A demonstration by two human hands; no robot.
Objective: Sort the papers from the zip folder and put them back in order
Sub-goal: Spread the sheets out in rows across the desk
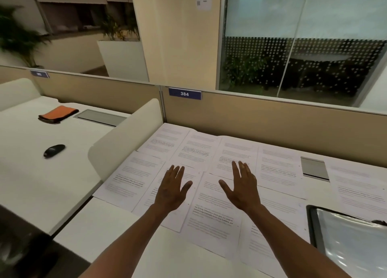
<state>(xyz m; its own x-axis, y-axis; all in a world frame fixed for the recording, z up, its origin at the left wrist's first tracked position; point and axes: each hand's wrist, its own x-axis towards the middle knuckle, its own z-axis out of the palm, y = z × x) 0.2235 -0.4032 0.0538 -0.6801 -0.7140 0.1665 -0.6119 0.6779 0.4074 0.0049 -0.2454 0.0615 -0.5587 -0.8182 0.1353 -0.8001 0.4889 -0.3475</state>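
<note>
Office cubicles are shown, split by a tan divider [272,118] with a blue tag [185,93] marked 384 clipped to its top edge. Beyond it, potted plants [117,29] and a dotted glass wall [303,68] can be made out.

Over on the far left, a neighbouring white worktop [31,162] is seen with a folded orange cloth [58,113] and a black mouse [54,150] left on it, well apart from each other. A rounded white side panel [125,135] is set between that spot and the main worktop [100,225].

Printed papers [211,210] are laid out flat across the main worktop in roughly two rows, edges overlapping, text facing up, pretty much covering it from the side panel to the right edge.

The left hand [171,188] is held over the sheets, palm down, fingers [175,172] straight and close together, thumb stuck out to the side. The right hand [243,186] is held the same way just beside it, fingers [240,170] straight, thumb spread toward the left one. Nothing is gripped by either; whether the sheets are actually touched can't be told.

A grey cable hatch [314,168] is set into the worktop further right. At the lower right corner the clear zip folder [351,242] with a dark edge is lying on top of some sheets.
</note>
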